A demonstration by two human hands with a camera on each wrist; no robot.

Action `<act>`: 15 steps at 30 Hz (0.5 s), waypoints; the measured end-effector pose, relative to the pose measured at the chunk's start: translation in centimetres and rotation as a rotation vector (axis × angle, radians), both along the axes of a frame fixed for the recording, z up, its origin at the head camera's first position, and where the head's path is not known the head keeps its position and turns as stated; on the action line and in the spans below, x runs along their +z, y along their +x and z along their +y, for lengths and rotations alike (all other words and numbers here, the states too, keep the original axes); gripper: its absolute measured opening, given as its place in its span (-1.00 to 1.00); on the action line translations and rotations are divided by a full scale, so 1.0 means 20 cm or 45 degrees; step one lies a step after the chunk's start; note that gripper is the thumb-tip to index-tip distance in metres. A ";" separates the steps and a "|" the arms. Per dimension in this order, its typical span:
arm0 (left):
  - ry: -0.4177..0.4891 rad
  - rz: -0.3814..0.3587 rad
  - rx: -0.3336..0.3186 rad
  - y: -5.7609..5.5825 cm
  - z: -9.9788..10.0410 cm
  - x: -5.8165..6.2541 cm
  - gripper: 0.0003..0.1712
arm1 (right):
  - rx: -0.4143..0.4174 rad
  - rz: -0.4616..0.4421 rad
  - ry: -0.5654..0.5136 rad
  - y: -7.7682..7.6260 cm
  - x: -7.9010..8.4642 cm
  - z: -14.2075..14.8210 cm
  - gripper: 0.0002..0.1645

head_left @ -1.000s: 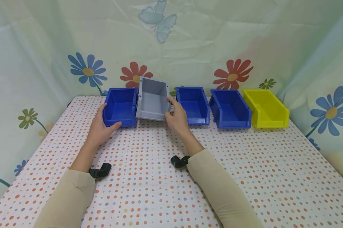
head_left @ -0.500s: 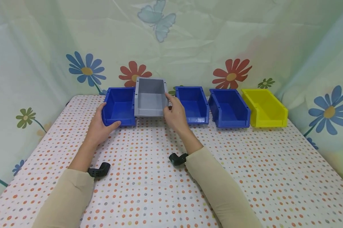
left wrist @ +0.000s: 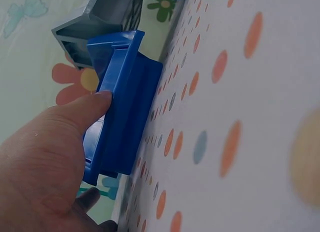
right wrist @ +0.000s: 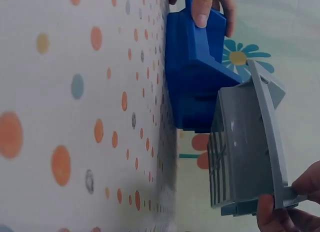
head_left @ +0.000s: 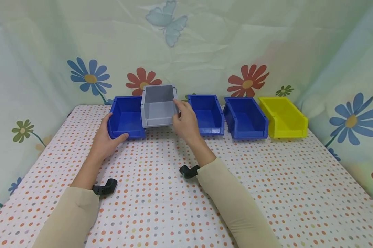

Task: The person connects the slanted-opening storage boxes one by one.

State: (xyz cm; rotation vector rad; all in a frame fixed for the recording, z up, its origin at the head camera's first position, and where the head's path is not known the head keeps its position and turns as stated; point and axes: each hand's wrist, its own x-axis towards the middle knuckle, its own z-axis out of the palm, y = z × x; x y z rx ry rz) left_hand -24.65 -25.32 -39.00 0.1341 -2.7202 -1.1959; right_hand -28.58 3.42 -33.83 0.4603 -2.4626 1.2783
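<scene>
Head view: we see the left hand (head_left: 106,141) gripping the blue bin (head_left: 127,119) at the row's left end, and the right hand (head_left: 187,122) gripping the grey bin (head_left: 158,112) by its right wall. The grey bin is just beside the blue bin, its left wall overlapping the latter's right wall in our line of sight; to its right stand the second blue bin (head_left: 206,117), the third blue bin (head_left: 247,119) and the yellow bin (head_left: 287,119) along the spotted cloth (head_left: 161,199). We judge the step in hand to be the alignment of the grey bin's left side with the blue bin's right; the next move calls for a steady left hand and a level grey bin. Compared with one second earlier, we find the grey bin squarer to the row, its front edge no longer sloping down to the right; the left hand keeps its place on the blue bin. Left wrist view: we note the thumb over the blue bin's front lip. Right wrist view: we see the grey bin raised clear of the cloth, pinched at its rim between thumb and fingers; whether the two bins touch we cannot tell.
</scene>
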 end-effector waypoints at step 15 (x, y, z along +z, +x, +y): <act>-0.004 0.009 -0.010 0.00 -0.01 0.00 0.19 | -0.053 -0.029 0.163 0.00 0.00 -0.01 -0.30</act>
